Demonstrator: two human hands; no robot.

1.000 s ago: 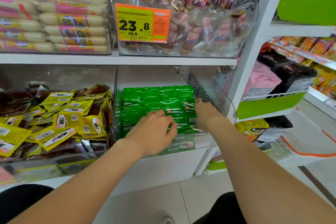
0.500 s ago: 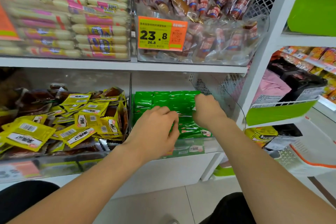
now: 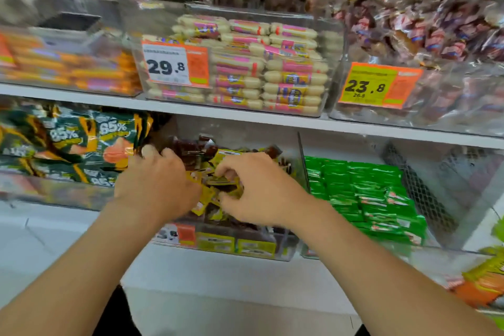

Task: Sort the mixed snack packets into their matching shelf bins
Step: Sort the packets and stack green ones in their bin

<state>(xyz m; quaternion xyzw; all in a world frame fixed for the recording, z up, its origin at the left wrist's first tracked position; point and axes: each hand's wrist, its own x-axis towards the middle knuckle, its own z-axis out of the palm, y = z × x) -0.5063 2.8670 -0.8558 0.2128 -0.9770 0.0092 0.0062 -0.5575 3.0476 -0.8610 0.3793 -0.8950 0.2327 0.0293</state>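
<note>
Both my hands are inside the clear middle bin [image 3: 226, 247] on the lower shelf, among yellow and brown snack packets [image 3: 211, 191]. My left hand [image 3: 155, 185] lies knuckles-up over the left part of the pile, fingers curled down into it. My right hand [image 3: 261, 191] has its fingers and thumb curled towards the packets at the pile's centre. Motion blur hides whether either hand holds a packet. To the right, a clear bin [image 3: 436, 229] holds neat rows of green packets [image 3: 365, 194].
Dark green bags marked 85% [image 3: 68, 142] fill the bin to the left. The upper shelf [image 3: 245, 114] carries bins of orange sausages [image 3: 68, 68], pale sausages [image 3: 272, 73] and brown wrapped snacks [image 3: 425, 35], with price tags 29.8 [image 3: 174, 64] and 23.8 [image 3: 379, 86]. Below is white floor [image 3: 231, 275].
Both hands left the green packet bin and moved left into the yellow and brown packet bin. The camera swung left and up, bringing the dark green bags and orange sausages into view.
</note>
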